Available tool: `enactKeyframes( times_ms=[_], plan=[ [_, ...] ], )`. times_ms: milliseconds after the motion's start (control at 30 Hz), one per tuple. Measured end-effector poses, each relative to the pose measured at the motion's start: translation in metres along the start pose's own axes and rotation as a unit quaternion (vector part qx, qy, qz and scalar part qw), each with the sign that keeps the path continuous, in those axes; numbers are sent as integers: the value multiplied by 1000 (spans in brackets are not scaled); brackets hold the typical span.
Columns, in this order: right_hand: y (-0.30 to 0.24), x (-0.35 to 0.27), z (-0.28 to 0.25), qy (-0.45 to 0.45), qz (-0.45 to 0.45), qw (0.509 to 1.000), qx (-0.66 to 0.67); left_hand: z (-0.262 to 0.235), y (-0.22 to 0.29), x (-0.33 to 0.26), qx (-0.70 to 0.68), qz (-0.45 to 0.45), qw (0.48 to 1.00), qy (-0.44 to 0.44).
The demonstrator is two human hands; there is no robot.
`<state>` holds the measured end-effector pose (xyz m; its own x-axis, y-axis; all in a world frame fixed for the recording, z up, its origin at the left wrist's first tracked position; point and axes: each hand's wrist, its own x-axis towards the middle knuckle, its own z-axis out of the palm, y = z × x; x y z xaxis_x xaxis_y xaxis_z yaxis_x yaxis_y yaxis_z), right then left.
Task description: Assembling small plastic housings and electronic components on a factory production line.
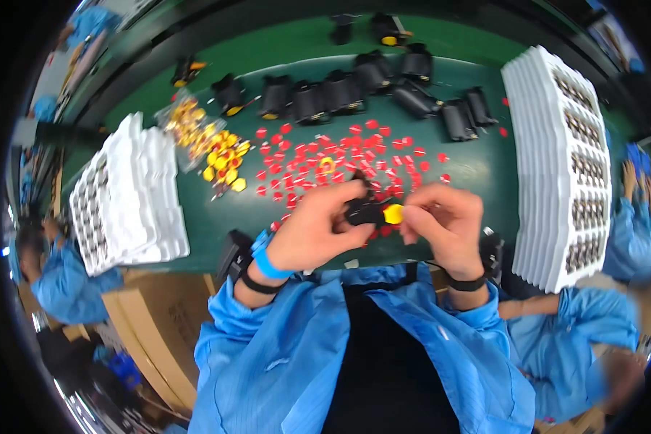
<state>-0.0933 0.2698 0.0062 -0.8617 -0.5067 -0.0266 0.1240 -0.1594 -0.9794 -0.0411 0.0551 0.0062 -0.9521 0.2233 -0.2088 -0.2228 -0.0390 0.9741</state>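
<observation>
My left hand [317,224] is wrapped round a small black plastic part [364,211] over the near side of the green table. A yellow piece [393,214] sits at the right end of that black part. The fingertips of my right hand [445,220] pinch at the yellow piece's right edge. Beyond both hands lie many small red discs [354,155], spread loosely over the tabletop. To their left is a heap of yellow pieces [226,158], beside a clear bag [188,124] of more yellow parts.
Black cylindrical housings [309,100] stand in a row at the back. A tall stack of white trays [557,170] holding metal parts is on the right, another white tray stack [134,195] on the left. A cardboard box [155,329] is below left. Co-workers in blue sit on both sides.
</observation>
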Motion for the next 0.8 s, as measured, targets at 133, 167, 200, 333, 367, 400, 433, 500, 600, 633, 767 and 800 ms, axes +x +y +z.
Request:
enactKeyframes(
  times_ms=[133,167,200,333,367,400,433,500,600,633,767,800],
  plan=[
    [-1,12,8,-81,-59,984,-144,-12,6,-2,44,-19,998,-50],
    [0,14,11,-93,-80,975,-187,-12,9,-4,65,-15,996,-56],
    [-1,15,14,-95,-79,975,-187,-14,8,-5,64,-15,996,-55],
    [-1,16,22,-99,-118,961,-229,-18,4,-10,109,10,991,-73],
    [0,16,23,-94,-148,955,-241,-19,5,-12,116,13,991,-73],
    [1,16,24,-92,-148,955,-239,-20,7,-12,117,11,990,-75],
    [2,16,25,-90,-162,948,-261,-22,8,-13,135,34,987,-76],
    [3,14,24,-83,-175,941,-278,-24,9,-15,155,53,983,-80],
    [6,12,24,-123,-159,942,-269,-27,10,-20,160,41,981,-104],
    [5,14,30,-100,-179,946,-250,-27,13,-23,148,46,981,-116],
    [10,7,27,-180,-136,962,-154,-15,18,-44,109,-2,988,-111],
    [18,3,26,-197,-120,964,-136,-14,13,-46,101,-10,990,-101]
  ],
)
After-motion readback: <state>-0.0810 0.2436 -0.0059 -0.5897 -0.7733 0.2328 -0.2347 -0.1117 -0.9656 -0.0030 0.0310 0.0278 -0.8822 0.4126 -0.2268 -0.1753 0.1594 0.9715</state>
